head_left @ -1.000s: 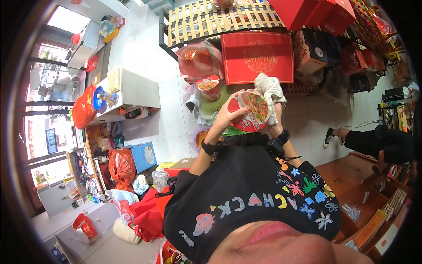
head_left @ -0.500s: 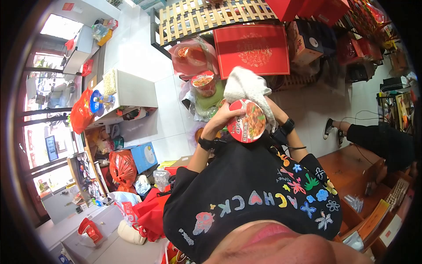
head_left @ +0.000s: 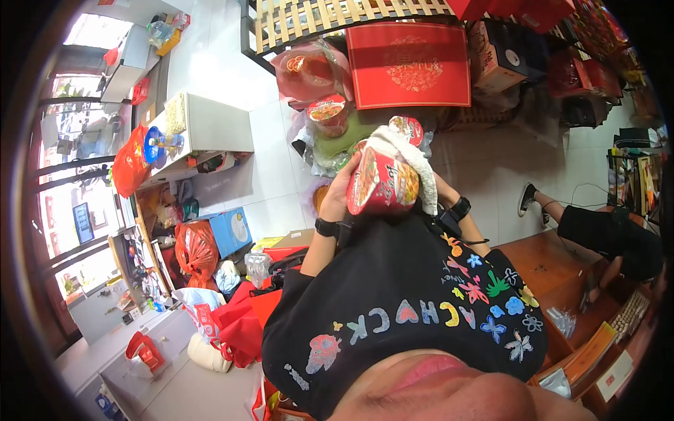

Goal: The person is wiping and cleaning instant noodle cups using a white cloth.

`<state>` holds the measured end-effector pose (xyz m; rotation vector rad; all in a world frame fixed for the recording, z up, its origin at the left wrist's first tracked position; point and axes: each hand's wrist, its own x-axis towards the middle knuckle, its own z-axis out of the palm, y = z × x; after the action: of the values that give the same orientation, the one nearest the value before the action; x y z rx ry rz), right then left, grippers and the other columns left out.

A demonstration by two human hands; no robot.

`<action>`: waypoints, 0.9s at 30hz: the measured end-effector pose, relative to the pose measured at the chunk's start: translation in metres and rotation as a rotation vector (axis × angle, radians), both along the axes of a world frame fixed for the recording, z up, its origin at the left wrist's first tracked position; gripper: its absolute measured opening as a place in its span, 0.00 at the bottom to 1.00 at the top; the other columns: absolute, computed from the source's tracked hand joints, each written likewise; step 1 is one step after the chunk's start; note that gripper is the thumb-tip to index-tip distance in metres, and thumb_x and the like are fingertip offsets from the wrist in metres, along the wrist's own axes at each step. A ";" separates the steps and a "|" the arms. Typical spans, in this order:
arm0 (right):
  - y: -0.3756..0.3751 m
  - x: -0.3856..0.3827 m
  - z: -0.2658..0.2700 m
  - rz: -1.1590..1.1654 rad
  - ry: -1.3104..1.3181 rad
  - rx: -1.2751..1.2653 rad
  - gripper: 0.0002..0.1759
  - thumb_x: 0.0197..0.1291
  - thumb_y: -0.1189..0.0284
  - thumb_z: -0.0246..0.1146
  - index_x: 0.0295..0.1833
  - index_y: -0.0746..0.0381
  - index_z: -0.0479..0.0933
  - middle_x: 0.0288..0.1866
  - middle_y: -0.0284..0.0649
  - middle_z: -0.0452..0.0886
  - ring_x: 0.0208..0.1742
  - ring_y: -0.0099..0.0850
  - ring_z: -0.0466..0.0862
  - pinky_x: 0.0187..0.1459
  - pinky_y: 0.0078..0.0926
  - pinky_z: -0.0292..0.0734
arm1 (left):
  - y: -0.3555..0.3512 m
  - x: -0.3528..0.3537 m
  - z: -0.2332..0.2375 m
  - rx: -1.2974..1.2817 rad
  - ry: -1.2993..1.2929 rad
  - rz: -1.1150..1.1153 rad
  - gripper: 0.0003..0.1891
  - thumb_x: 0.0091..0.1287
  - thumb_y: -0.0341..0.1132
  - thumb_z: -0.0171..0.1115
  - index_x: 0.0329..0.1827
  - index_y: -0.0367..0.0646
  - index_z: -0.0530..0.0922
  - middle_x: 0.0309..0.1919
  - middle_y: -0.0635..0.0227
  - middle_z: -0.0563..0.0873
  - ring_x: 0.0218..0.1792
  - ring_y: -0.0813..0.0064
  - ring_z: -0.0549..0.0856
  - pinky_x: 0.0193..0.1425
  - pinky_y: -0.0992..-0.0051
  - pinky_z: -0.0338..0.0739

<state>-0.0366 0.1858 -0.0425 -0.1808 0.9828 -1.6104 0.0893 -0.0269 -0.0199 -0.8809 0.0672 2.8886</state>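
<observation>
In front of my chest is a red instant noodle cup, tilted so that its printed side and lid show. My left hand grips it at its left edge, fingers wrapped round it and partly hidden. A white cloth lies over the cup's far right side. My right hand is at the cloth, its fingers mostly covered by the cloth and cup. Beyond the cloth stands a second noodle cup, and farther left a third noodle cup rests by a green plastic bag.
A large red gift box lies ahead beside a slatted wooden rack. A white cabinet stands left, with red bags below. A wooden table is at right, near another person's leg.
The held noodle cup has turned from lid-up to showing its side. The cloth has come down over its right side. A noodle cup behind the cloth now shows.
</observation>
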 end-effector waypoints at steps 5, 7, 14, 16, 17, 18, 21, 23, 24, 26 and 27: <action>-0.006 0.017 0.000 -0.211 0.098 0.018 0.32 0.73 0.55 0.50 0.74 0.64 0.59 0.70 0.43 0.69 0.67 0.32 0.73 0.69 0.34 0.67 | -0.002 -0.014 -0.009 -0.094 0.080 0.093 0.21 0.73 0.45 0.56 0.62 0.42 0.75 0.55 0.61 0.84 0.54 0.67 0.84 0.64 0.62 0.76; -0.010 0.022 0.012 -0.278 0.105 0.018 0.30 0.74 0.57 0.49 0.73 0.62 0.60 0.70 0.42 0.70 0.66 0.32 0.74 0.68 0.35 0.69 | 0.002 -0.019 -0.006 -0.125 0.105 0.122 0.21 0.74 0.45 0.56 0.62 0.42 0.75 0.56 0.61 0.83 0.54 0.67 0.83 0.64 0.61 0.76; -0.024 0.023 -0.008 -0.576 0.012 -0.015 0.28 0.75 0.57 0.43 0.72 0.64 0.62 0.69 0.43 0.71 0.66 0.33 0.74 0.66 0.34 0.71 | 0.024 -0.043 0.019 -0.448 0.115 0.121 0.27 0.75 0.51 0.50 0.67 0.41 0.68 0.61 0.60 0.79 0.59 0.67 0.80 0.67 0.64 0.73; -0.027 0.017 -0.005 -0.632 -0.027 -0.073 0.27 0.75 0.58 0.44 0.71 0.63 0.63 0.68 0.42 0.72 0.65 0.34 0.75 0.66 0.36 0.72 | 0.026 -0.048 0.010 -0.642 0.139 0.146 0.29 0.77 0.53 0.46 0.72 0.41 0.63 0.65 0.60 0.75 0.63 0.66 0.76 0.70 0.64 0.70; -0.028 0.015 0.000 -0.653 -0.029 -0.075 0.27 0.75 0.58 0.44 0.71 0.63 0.62 0.68 0.41 0.72 0.65 0.34 0.75 0.66 0.37 0.72 | 0.026 -0.049 0.009 -0.646 0.147 0.160 0.29 0.77 0.53 0.45 0.71 0.41 0.63 0.64 0.60 0.75 0.63 0.65 0.76 0.69 0.64 0.70; -0.028 0.015 0.004 -0.674 -0.033 -0.075 0.27 0.75 0.58 0.44 0.72 0.63 0.62 0.68 0.41 0.72 0.65 0.35 0.76 0.66 0.38 0.72 | 0.028 -0.050 0.007 -0.647 0.153 0.173 0.29 0.77 0.53 0.44 0.71 0.41 0.63 0.64 0.60 0.75 0.63 0.65 0.77 0.69 0.64 0.71; -0.022 0.026 -0.004 -0.701 0.169 -0.116 0.30 0.74 0.54 0.45 0.71 0.64 0.62 0.67 0.43 0.72 0.64 0.37 0.76 0.64 0.39 0.73 | 0.031 -0.050 0.014 -0.553 0.130 0.144 0.29 0.77 0.55 0.43 0.69 0.40 0.65 0.62 0.61 0.77 0.61 0.67 0.78 0.67 0.65 0.72; -0.019 0.032 -0.022 -0.692 0.195 -0.200 0.31 0.73 0.54 0.46 0.71 0.65 0.61 0.65 0.44 0.73 0.63 0.36 0.77 0.61 0.36 0.74 | 0.030 -0.049 0.016 -0.499 0.125 0.113 0.30 0.76 0.57 0.43 0.69 0.41 0.66 0.62 0.61 0.78 0.61 0.68 0.79 0.66 0.66 0.72; -0.015 0.033 -0.033 -0.682 0.185 -0.253 0.32 0.73 0.54 0.47 0.71 0.65 0.61 0.64 0.44 0.74 0.61 0.35 0.77 0.60 0.34 0.74 | 0.029 -0.048 0.014 -0.492 0.135 0.101 0.31 0.76 0.58 0.42 0.69 0.41 0.66 0.62 0.61 0.77 0.61 0.68 0.78 0.67 0.65 0.72; -0.012 0.021 -0.007 -0.458 0.343 -0.277 0.28 0.73 0.61 0.51 0.70 0.67 0.61 0.61 0.45 0.75 0.58 0.33 0.78 0.59 0.32 0.73 | 0.027 -0.047 0.006 -0.474 0.145 0.083 0.32 0.77 0.58 0.39 0.69 0.40 0.65 0.63 0.60 0.77 0.61 0.66 0.78 0.66 0.63 0.73; -0.013 0.017 -0.004 -0.435 0.415 -0.101 0.27 0.73 0.63 0.52 0.69 0.68 0.62 0.61 0.45 0.75 0.58 0.32 0.78 0.60 0.32 0.73 | 0.024 -0.049 0.001 -0.465 0.145 0.077 0.32 0.77 0.59 0.37 0.69 0.40 0.65 0.63 0.59 0.77 0.61 0.64 0.79 0.65 0.61 0.74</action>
<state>-0.0196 0.1728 -0.0462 -0.4044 1.3234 -2.0731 0.0399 -0.0029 -0.0193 -0.7397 0.7597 3.0553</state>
